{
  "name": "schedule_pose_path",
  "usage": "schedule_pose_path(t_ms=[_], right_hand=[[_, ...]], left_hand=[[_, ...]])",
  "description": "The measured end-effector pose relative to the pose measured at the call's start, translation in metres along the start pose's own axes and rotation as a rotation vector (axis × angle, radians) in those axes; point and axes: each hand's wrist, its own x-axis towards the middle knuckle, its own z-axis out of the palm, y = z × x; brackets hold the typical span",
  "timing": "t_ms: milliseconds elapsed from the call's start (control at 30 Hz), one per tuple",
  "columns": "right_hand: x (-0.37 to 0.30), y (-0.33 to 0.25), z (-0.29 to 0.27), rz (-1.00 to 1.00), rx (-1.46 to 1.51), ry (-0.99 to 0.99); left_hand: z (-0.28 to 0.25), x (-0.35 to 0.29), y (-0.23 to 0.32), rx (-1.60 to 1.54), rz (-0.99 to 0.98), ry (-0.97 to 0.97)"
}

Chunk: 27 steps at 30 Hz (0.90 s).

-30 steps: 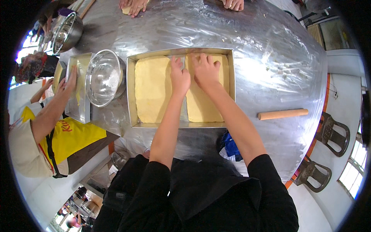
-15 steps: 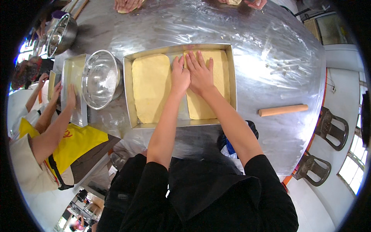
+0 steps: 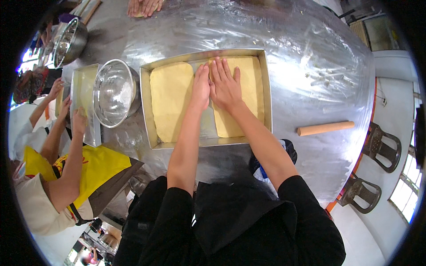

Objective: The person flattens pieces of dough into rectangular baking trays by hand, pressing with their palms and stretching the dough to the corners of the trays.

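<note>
Two flat rectangular sheets of pale yellow dough lie side by side in a shallow metal baking tray [image 3: 270, 102], a strip of bare metal between them. Flat on the upper part of the right dough sheet [image 3: 249, 84] rests my right hand [image 3: 227, 86], its fingers stretched out and the thumb side against my left hand. My left hand [image 3: 201, 88] stands on edge in the gap, fingers straight, along the inner edge of that sheet. Its fingertips come close to the left dough sheet [image 3: 171, 102]. Neither hand grips anything.
A steel bowl [image 3: 96, 104] stands left of the tray, beside another tray [image 3: 91, 133] where co-workers' hands are busy. A wooden rolling pin [image 3: 326, 128] lies at the right on the metal table [image 3: 310, 164]. Another person's hands [image 3: 144, 6] press dough at the far edge.
My left hand's fingers have straightened, and it has turned more on edge along the dough. My right hand has shifted slightly left. The hands at the far right have left the view.
</note>
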Motion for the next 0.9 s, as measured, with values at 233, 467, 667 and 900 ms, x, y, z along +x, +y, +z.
schedule_pose_path(t_ms=[233, 467, 667, 900], right_hand=[[0.000, 0.002, -0.004, -0.029, -0.012, -0.088], [-0.020, -0.005, -0.022, -0.061, 0.011, -0.184], [-0.025, -0.009, -0.034, 0.002, 0.026, -0.207], [-0.041, -0.010, -0.039, -0.051, -0.036, -0.295]], left_hand=[[-0.003, -0.002, -0.004, 0.033, 0.034, 0.015], [-0.015, -0.032, -0.020, 0.136, 0.047, 0.010], [-0.026, -0.024, -0.022, 0.332, 0.064, 0.006], [-0.030, -0.046, -0.016, 0.328, -0.029, -0.062]])
